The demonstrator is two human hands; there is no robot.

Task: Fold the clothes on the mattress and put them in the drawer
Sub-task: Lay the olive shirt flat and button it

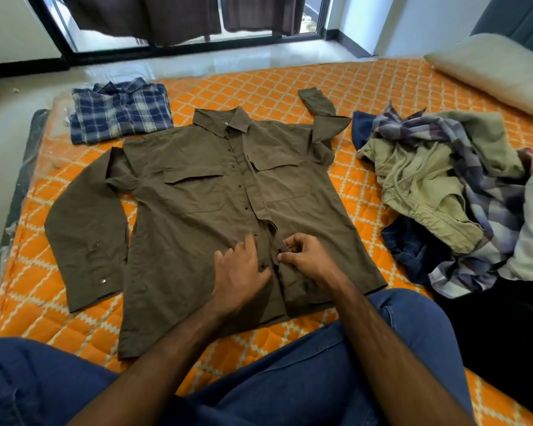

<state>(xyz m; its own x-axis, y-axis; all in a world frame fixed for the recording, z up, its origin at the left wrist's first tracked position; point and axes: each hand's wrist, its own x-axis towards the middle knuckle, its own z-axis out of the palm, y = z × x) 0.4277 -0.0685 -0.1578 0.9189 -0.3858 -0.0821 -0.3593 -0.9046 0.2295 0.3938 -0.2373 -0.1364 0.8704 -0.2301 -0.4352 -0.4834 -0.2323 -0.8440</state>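
Observation:
A brown long-sleeved shirt (pixel 197 195) lies spread front-up on the orange patterned mattress (pixel 360 87), collar away from me. My left hand (pixel 239 272) rests on the shirt's lower front beside a button, fingers bent onto the cloth. My right hand (pixel 305 256) pinches the edge of the button placket near the hem. A folded blue plaid shirt (pixel 120 110) sits at the far left of the mattress. An unfolded heap of clothes (pixel 450 186) lies to the right.
A pillow (pixel 493 69) lies at the far right corner. My legs in blue jeans (pixel 290 379) fill the near edge. Beyond the mattress are a tiled floor and a dark-framed window with curtains (pixel 182 16). No drawer is in view.

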